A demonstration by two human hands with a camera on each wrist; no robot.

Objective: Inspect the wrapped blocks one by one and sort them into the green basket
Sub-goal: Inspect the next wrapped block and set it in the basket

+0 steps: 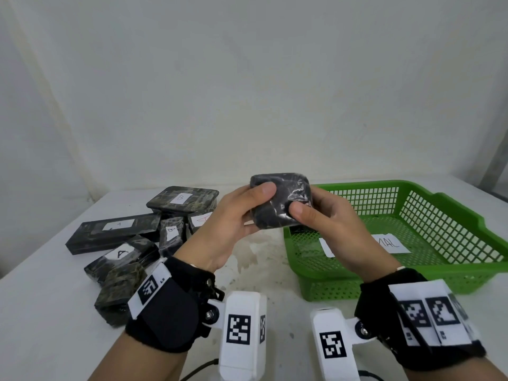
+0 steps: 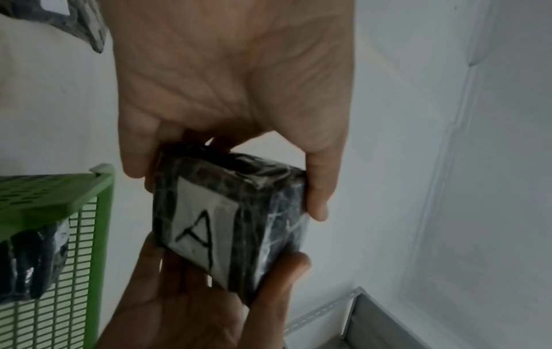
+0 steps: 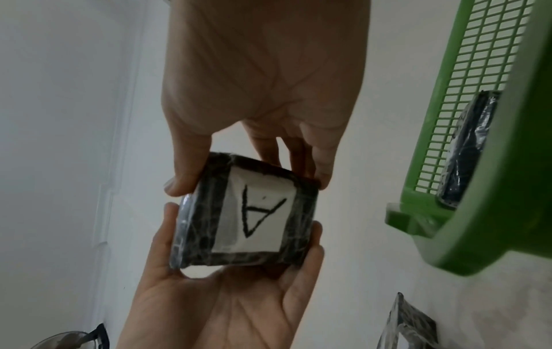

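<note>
My left hand (image 1: 233,215) and right hand (image 1: 327,218) both pinch the wrapped block (image 1: 280,200); I should turn it slowly, gripping tight.

Head looks down; both wrist views share the wrapped block (image 2: 230,222) close-up.

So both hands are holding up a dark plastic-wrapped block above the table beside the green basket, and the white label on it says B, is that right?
Not quite: the white paper label on the dark plastic-wrapped block reads A, not B, as both wrist views show. The rest holds: the left hand and right hand hold it up together beside the green mesh plastic basket.
</note>
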